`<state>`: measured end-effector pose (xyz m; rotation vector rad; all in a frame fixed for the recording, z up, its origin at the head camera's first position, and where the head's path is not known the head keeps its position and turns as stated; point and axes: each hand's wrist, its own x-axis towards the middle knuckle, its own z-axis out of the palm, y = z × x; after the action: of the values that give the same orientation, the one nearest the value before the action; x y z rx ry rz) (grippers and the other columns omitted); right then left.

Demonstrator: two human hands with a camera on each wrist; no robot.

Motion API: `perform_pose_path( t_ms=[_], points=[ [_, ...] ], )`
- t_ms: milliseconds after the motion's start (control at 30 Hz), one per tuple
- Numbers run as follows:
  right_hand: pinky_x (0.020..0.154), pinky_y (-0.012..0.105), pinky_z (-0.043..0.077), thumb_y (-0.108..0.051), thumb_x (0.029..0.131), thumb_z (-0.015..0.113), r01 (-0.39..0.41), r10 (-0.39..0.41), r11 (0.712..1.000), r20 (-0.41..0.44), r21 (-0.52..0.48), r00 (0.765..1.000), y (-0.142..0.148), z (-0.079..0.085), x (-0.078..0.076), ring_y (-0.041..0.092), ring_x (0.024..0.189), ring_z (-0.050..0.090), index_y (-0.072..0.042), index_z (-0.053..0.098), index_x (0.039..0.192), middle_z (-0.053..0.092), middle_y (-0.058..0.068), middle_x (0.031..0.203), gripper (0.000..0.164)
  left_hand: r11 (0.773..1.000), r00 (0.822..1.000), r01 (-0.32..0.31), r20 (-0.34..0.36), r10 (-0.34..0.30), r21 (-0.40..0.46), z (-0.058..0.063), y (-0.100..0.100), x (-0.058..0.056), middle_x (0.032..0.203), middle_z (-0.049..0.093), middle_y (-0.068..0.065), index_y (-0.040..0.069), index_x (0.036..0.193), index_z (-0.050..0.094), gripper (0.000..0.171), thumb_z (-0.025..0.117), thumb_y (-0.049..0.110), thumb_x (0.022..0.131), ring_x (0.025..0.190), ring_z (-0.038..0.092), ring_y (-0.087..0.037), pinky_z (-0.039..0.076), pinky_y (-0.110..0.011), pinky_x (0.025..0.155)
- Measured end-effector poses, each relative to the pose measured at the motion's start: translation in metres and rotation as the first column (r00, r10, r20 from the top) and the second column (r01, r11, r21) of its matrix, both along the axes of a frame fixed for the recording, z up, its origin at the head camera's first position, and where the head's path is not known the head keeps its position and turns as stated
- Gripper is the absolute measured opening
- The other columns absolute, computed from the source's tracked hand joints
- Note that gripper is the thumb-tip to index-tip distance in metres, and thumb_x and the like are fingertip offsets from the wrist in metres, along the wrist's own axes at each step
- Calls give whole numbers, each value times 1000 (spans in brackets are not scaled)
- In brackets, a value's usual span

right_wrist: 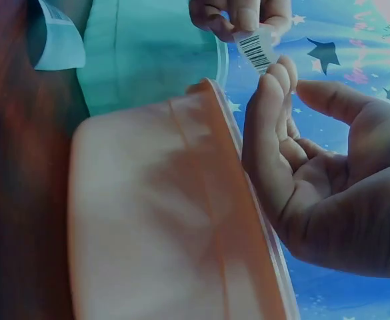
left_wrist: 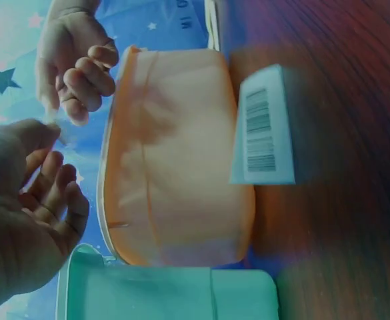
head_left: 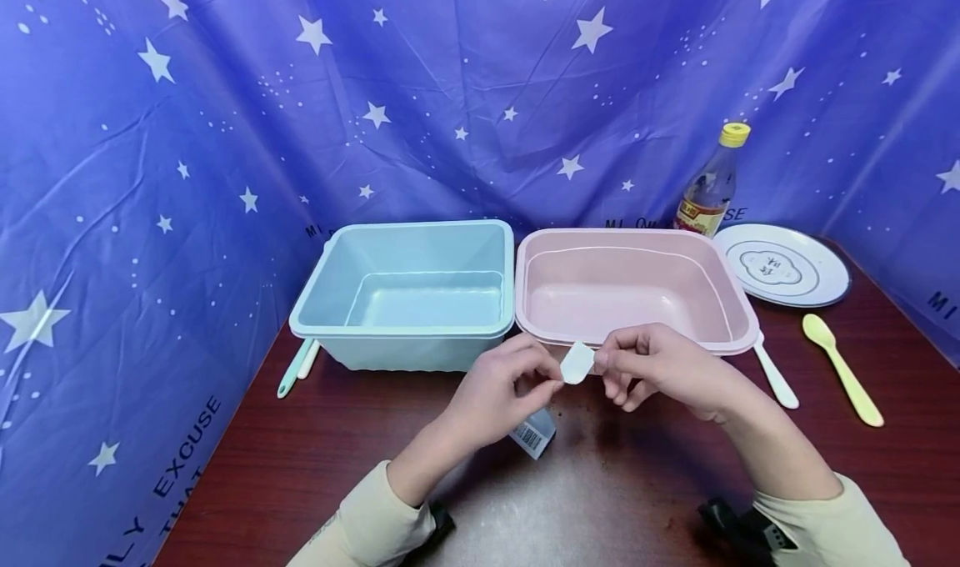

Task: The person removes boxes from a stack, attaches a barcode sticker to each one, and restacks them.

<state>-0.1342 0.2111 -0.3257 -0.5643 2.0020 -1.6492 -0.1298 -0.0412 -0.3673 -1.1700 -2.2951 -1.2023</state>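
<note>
Between both hands, in front of the pink tub, is a small white barcode sticker; its printed bars show in the right wrist view. My left hand pinches its left edge between thumb and fingers. At the opposite edge, my right hand pinches it with thumb and index finger, the other fingers loosely bent. Below the left hand, a pale sheet with a barcode stands partly curled up off the table; the left hand covers part of it in the head view.
A light blue tub and a pink tub stand side by side. Rightward are a white plate, a yellow-capped bottle, a yellow spoon and a white handle. A green handle lies by the blue tub.
</note>
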Motion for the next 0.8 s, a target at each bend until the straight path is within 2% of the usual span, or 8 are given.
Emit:
perform_pose_path(
  t_ms=[133, 233, 333, 433, 500, 567, 633, 800],
  points=[
    [61, 39, 59, -17, 105, 56, 90, -87, 995, -75, 34, 993, 4, 8, 4, 19, 65, 65, 12, 60, 99, 65, 13, 76, 29, 988, 979, -40, 204, 9, 151, 1, -1, 0, 85, 60, 7, 12, 89, 71, 7, 76, 6, 89, 72, 55, -5, 48, -19, 61],
    [61, 38, 59, -15, 103, 59, 158, -146, 985, -151, 69, 978, 5, 11, 8, 18, 66, 64, 10, 61, 98, 63, 12, 76, 26, 970, 937, -94, 349, 10, 226, 4, 1, 2, 82, 60, 6, 10, 89, 72, 4, 76, 7, 89, 71, 55, -9, 46, -21, 60],
    [60, 34, 58, -12, 101, 63, 207, -181, 974, -232, 95, 956, 5, 10, 12, 17, 65, 62, 9, 63, 96, 62, 10, 75, 21, 946, 872, -163, 490, 6, 279, 5, 5, 5, 80, 61, 4, 5, 90, 73, 3, 75, 6, 89, 71, 54, -9, 44, -20, 61],
    [59, 31, 55, -11, 97, 68, 248, -201, 962, -315, 115, 928, 5, 8, 17, 16, 62, 60, 3, 67, 95, 62, 5, 74, 15, 913, 787, -226, 616, -35, 340, 6, 10, 8, 78, 61, 3, 0, 94, 72, 7, 74, 6, 89, 68, 53, -9, 43, -20, 61],
    [56, 29, 52, -12, 95, 71, 271, -200, 952, -382, 142, 902, 5, 6, 20, 14, 61, 58, -3, 69, 94, 61, 0, 71, 9, 891, 734, -254, 674, -76, 377, 6, 14, 10, 76, 60, 3, -2, 96, 72, 11, 74, 6, 89, 65, 51, -9, 42, -20, 59],
    [54, 27, 48, -13, 94, 73, 290, -192, 943, -446, 162, 874, 4, 4, 23, 12, 59, 56, -10, 70, 91, 59, -4, 70, 6, 877, 701, -263, 705, -113, 402, 6, 17, 11, 74, 59, 3, -4, 97, 71, 13, 74, 6, 89, 62, 49, -9, 41, -20, 56],
    [53, 26, 45, -13, 93, 74, 309, -189, 935, -495, 172, 848, 4, 1, 26, 10, 59, 54, -14, 69, 86, 55, -7, 68, 8, 871, 686, -263, 715, -134, 416, 4, 20, 12, 72, 59, 3, -5, 98, 71, 13, 74, 5, 89, 60, 47, -9, 39, -20, 53],
    [51, 25, 42, -11, 91, 75, 375, -235, 912, -537, 166, 810, 6, -10, 31, 7, 56, 49, -17, 67, 80, 49, -9, 65, 15, 880, 699, -261, 707, -111, 396, -1, 27, 13, 75, 60, 4, -2, 96, 72, 10, 74, 4, 88, 62, 47, -7, 38, -19, 56]
  ],
)
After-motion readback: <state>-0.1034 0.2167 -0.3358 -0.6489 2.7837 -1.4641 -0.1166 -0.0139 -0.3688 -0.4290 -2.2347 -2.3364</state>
